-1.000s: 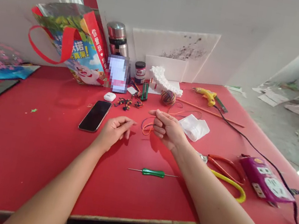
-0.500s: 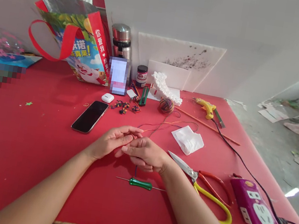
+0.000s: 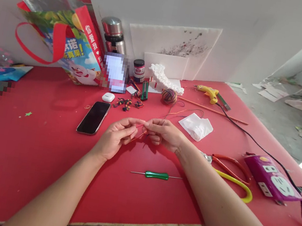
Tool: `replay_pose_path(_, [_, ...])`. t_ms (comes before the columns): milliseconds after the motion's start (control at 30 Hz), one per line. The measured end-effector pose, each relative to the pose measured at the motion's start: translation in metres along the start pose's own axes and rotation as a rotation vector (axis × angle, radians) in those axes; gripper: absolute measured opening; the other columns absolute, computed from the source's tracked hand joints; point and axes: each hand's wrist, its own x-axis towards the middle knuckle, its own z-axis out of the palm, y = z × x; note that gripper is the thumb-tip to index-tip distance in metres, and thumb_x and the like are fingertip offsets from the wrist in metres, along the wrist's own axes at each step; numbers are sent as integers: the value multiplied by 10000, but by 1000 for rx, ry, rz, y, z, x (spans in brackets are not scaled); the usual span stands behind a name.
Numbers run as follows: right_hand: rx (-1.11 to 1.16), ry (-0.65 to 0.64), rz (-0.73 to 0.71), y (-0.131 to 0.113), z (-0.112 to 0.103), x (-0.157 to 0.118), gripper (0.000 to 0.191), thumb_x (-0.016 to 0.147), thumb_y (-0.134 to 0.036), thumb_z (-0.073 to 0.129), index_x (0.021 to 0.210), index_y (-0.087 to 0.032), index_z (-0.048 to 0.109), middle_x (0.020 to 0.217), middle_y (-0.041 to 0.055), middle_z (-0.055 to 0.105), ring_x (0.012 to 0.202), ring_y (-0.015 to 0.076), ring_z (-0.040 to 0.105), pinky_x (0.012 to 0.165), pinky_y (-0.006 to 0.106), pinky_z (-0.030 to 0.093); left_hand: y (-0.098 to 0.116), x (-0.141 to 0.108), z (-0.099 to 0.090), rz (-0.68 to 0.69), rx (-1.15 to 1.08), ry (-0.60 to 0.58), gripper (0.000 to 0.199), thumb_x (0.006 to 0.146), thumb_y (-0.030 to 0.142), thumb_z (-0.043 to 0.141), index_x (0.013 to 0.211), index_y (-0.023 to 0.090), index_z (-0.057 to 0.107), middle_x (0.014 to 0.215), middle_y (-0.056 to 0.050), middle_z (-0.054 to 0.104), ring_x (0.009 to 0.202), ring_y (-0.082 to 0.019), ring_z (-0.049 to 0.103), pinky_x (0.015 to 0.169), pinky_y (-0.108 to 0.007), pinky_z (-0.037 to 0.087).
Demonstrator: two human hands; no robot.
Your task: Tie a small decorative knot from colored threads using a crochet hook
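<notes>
Over the middle of the red table, my left hand [image 3: 120, 134] pinches a thin multicoloured yarn [image 3: 139, 136], with a short loose end hanging below the fingers. My right hand [image 3: 163, 132] meets it fingertip to fingertip, thumb and forefinger closed on the same strand. Beyond the hands the strand runs back toward a multicoloured yarn ball [image 3: 169, 96]. Nearer the front edge lies a double-ended tool with a green handle [image 3: 157, 175] and thin metal shafts. Scissors [image 3: 230, 176] with red and yellow handles lie partly hidden behind my right forearm.
A black phone [image 3: 94, 117] and a white earbud case [image 3: 108, 97] lie left of the hands. Small dark knotted yarn pieces [image 3: 126, 103] sit behind. White tissue [image 3: 196, 126], a yellow glue gun [image 3: 210, 95] and a purple power strip [image 3: 273, 178] with its cable occupy the right side.
My hands have drawn slightly apart from their overlapped position, and the right fingers have moved up to the left fingertips. The yarn between them now shows. The whole view has tilted and shifted.
</notes>
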Motion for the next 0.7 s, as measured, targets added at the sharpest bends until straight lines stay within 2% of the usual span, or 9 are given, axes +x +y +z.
replay_pose_path(133, [35,-5,13,0,-1,-1,533,604,-498,1035,764,-140,674,556,-112,435,446,10,296,425,180,212,-2,1,-4,56,66,31,202,788,341,784,896,184,849,641,5,540,564,-89,369,538,-255,220])
replay_pose_path(233, [59,10,-1,-1,0,-2,496,637,-453,1016,736,-148,638,567,-103,467,432,0,253,413,184,163,-4,1,-4,74,137,40,169,784,324,766,825,175,835,624,2,556,543,-85,374,544,-265,226])
replay_pose_path(467, [59,59,-48,-3,8,-4,326,680,-335,947,803,-119,736,581,-58,599,397,1,255,384,196,163,-6,1,-2,76,217,54,182,790,345,764,839,178,817,614,12,562,512,-85,340,526,-275,202])
replay_pose_path(700, [25,109,-75,-2,17,-5,306,682,-338,928,819,-118,765,517,-67,566,370,14,274,369,206,163,-5,-2,-2,95,274,48,107,803,273,779,817,187,840,641,-5,618,562,-106,387,548,-284,253])
